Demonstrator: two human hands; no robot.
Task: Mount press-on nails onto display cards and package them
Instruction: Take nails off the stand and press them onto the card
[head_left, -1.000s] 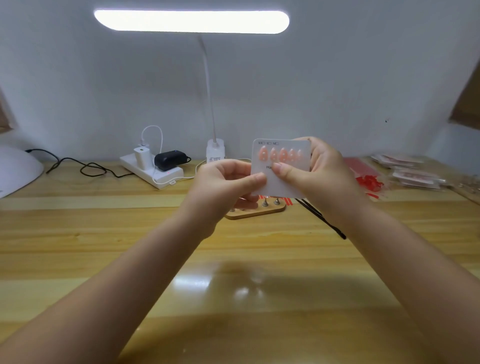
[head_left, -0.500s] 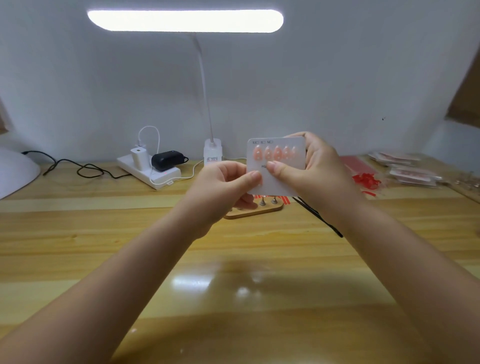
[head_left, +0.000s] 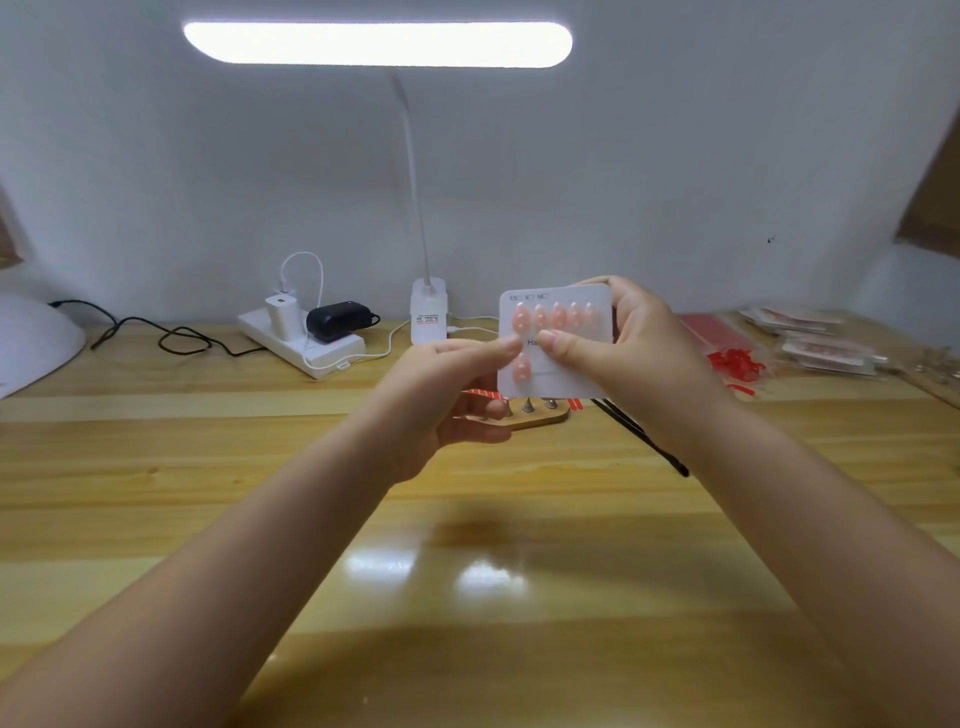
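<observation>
New since a second ago: sixth nail (head_left: 520, 367) on card (head_left: 558, 358). Right hand (head_left: 639, 348) clamps card; left hand (head_left: 447, 384) pinches beside nail. Risk: crooked seating, weak stick, drop to bench (head_left: 467, 571).

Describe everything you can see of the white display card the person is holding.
The display card is a white, rounded-cornered rectangle, held upright above the wooden desk. Five pink nails sit in a top row, a sixth below at left. Small print lines its top edge. The right hand grips its right side, thumb across the front; the left hand pinches its left edge.
</observation>
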